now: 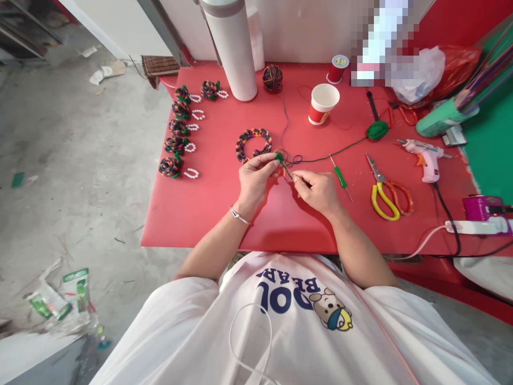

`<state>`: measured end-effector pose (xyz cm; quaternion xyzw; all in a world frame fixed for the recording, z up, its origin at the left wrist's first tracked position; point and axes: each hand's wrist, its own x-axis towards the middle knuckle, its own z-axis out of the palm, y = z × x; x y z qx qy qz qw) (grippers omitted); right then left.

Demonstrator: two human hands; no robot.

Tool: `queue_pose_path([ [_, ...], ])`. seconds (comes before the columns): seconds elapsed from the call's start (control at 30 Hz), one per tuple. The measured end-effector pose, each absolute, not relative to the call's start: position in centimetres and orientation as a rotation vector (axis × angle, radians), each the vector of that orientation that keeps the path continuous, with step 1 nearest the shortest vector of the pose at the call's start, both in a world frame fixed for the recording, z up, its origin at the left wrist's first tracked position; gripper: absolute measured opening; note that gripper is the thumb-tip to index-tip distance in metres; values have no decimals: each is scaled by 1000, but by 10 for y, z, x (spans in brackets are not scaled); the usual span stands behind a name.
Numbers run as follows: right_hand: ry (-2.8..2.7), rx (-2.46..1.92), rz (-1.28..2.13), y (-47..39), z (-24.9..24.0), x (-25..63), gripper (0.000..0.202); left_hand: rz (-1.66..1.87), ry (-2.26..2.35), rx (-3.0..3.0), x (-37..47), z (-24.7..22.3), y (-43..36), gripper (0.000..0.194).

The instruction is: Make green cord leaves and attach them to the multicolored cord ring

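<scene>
The left hand (256, 174) pinches a green crochet piece (279, 156) (a multicoloured crocheted strip (240, 148) curls just beyond); the right hand (317, 190), close beside, is clamped on a slim dark tool (287, 171).

Red-and-white paper cup (319, 113), red thread spool (337, 70) just behind the cup, white insulated bottle (232, 51) left of the cup, translucent plastic bag (421, 75) right of the cup, pink hot glue gun (428, 160) to the cup's front right

Small green yarn piece (279, 156), apparently crocheted, held in the left fingers (263, 159).
</scene>
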<state>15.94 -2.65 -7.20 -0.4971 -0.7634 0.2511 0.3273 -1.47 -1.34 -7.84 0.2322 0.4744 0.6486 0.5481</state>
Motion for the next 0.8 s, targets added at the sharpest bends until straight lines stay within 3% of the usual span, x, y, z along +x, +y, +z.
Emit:
queue_pose_path([
  [0.8, -2009, -1290, 577, -27, -76, 156, 31, 1533, 1062, 537, -16, -83, -13, 31],
])
